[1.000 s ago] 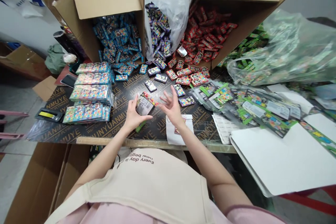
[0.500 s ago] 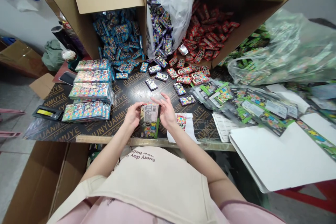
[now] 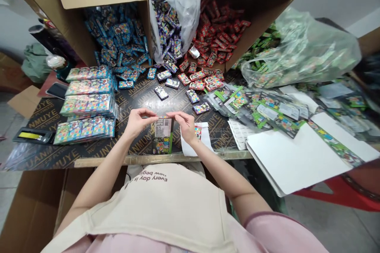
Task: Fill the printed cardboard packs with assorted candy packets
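A black and green printed packet point(image 3: 162, 136) with a pale label stands upright near the table's front edge. My left hand point(image 3: 140, 121) pinches its top left corner. At the top right corner, my right hand point(image 3: 185, 125) has its fingers closed on the same packet's upper edge. Something red and colourful peeks out at the packet's top, too small to name. Beside my right hand lies a white sheet point(image 3: 204, 139) with a red printed piece on it, partly behind the wrist. Small purple boxes point(image 3: 161, 93) lie just beyond my hands.
Stacks of wrapped box sets point(image 3: 86, 107) stand left. Behind are a carton of blue boxes point(image 3: 118, 39), a clear bag point(image 3: 190, 4) of purple ones and a carton of red ones point(image 3: 219, 27). Flat green-black packets point(image 3: 267, 106) and white boards point(image 3: 297, 162) lie right.
My right hand's fingers, raised and spread before, have come down onto the packet's top edge. My left hand keeps its hold. The whole view has shifted, so the scene sits further left.
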